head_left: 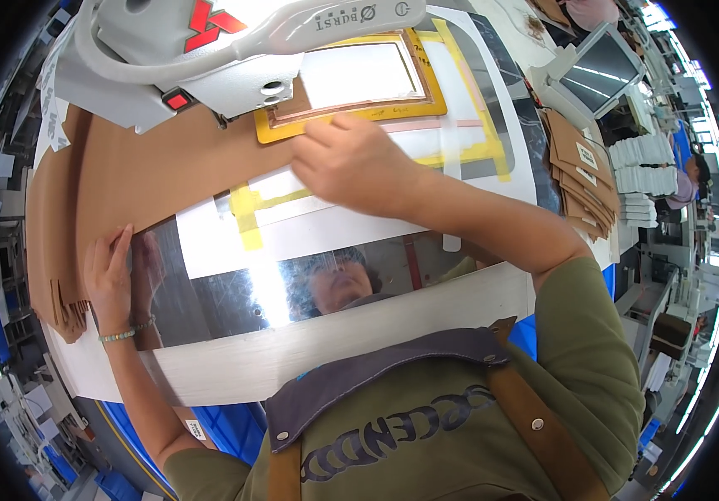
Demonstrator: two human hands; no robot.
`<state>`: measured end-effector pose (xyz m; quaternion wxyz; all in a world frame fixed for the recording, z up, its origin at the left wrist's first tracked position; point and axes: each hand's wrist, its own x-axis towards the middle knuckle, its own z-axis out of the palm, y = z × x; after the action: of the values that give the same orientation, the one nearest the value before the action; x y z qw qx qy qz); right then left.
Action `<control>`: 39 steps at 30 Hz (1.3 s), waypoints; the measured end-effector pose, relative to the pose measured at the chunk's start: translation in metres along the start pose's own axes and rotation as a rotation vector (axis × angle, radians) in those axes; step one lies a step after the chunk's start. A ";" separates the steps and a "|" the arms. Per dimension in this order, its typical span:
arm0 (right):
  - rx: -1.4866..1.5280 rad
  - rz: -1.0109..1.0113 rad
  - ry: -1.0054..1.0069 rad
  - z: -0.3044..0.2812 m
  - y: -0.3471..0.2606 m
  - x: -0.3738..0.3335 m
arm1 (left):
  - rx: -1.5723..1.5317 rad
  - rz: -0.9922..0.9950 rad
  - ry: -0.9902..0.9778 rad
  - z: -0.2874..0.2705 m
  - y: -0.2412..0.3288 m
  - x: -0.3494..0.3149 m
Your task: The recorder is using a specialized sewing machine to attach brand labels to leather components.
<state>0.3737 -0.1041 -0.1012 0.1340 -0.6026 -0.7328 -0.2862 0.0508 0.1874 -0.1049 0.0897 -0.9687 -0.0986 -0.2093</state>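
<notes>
A wide brown sheet (167,154), like leather or thick cloth, spreads over the left of the work surface, and its folded part hangs over the left edge. My left hand (111,271) lies on the sheet's near edge with its fingers stretched out. Farther right, a yellow rectangular frame (409,104) with a white opening lies partly over the sheet's right end. My right hand (351,163) is closed at the frame's near edge, by the end of the sheet. Its fingertips are mostly hidden, so what they pinch does not show.
A white machine head (175,58) with a grey curved guard (326,29) overhangs the far side. Yellow tape (246,217) borders a white sheet (209,250) on a shiny metal plate (209,309). To the right are stacked brown pieces (581,167) and a screen (597,71).
</notes>
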 end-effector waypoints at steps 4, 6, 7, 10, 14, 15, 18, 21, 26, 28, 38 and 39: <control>-0.045 0.015 -0.060 -0.014 0.028 -0.031 | -0.043 0.111 -0.002 0.015 0.021 0.031; -0.034 0.060 -0.113 -0.026 0.041 -0.050 | -0.073 0.179 0.001 0.019 0.034 0.053; -0.053 0.081 -0.144 -0.032 0.048 -0.059 | -0.092 0.238 0.002 0.019 0.042 0.064; -0.123 0.167 -0.285 -0.054 0.061 -0.084 | -0.104 0.377 0.045 0.028 0.061 0.095; -0.216 0.162 -0.278 -0.062 0.078 -0.109 | -0.136 0.458 0.074 0.048 0.077 0.123; -0.231 0.163 -0.296 -0.064 0.084 -0.117 | -0.133 0.477 0.075 0.053 0.082 0.131; -0.285 0.180 -0.246 -0.061 0.109 -0.138 | -0.128 0.483 0.046 0.057 0.094 0.139; -0.276 0.184 -0.235 -0.060 0.121 -0.150 | -0.126 0.423 -0.007 0.055 0.102 0.140; -0.263 0.251 -0.304 -0.067 0.108 -0.162 | -0.299 0.225 -0.075 0.047 0.112 0.128; -0.199 0.354 -0.205 -0.077 0.094 -0.160 | -0.351 0.156 -0.082 0.042 0.116 0.120; 0.095 0.150 -0.450 -0.110 0.058 -0.157 | -0.317 0.051 -0.141 0.050 0.116 0.109; 0.093 0.149 -0.453 -0.108 0.054 -0.157 | -0.320 0.050 -0.139 0.051 0.116 0.109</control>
<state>0.4468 -0.2879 -0.0855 0.0145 -0.6968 -0.7102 -0.0990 0.1946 0.1033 -0.1197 -0.0677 -0.9849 -0.0459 -0.1525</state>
